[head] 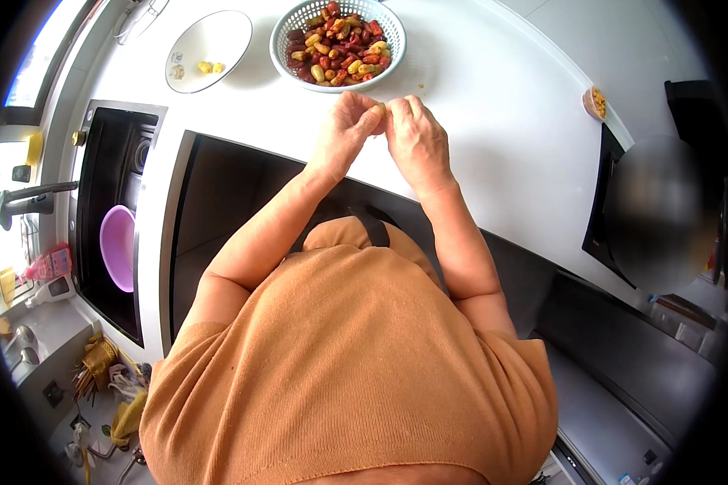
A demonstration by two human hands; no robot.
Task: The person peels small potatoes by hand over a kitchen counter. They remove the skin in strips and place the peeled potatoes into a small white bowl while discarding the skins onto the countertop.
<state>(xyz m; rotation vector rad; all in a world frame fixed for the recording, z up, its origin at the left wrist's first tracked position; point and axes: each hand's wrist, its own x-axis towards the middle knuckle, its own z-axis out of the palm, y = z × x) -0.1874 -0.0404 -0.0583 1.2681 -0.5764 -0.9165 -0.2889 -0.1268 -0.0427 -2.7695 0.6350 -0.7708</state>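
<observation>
My left hand and my right hand meet over the white counter, just in front of a pale blue-grey plastic colander. Between the fingertips of both is a small yellowish piece, mostly covered by my fingers, so its exact kind cannot be told. Small oval fruits, dark red, orange and yellow, fill the colander. To its left stands a white bowl with a dark rim; two small yellow pieces lie in it.
A small tub of yellowish bits sits at the counter's right edge. At left is a dark sink with a purple basin and a faucet. A wire rack stands at the far left. Crumbs dot the white counter.
</observation>
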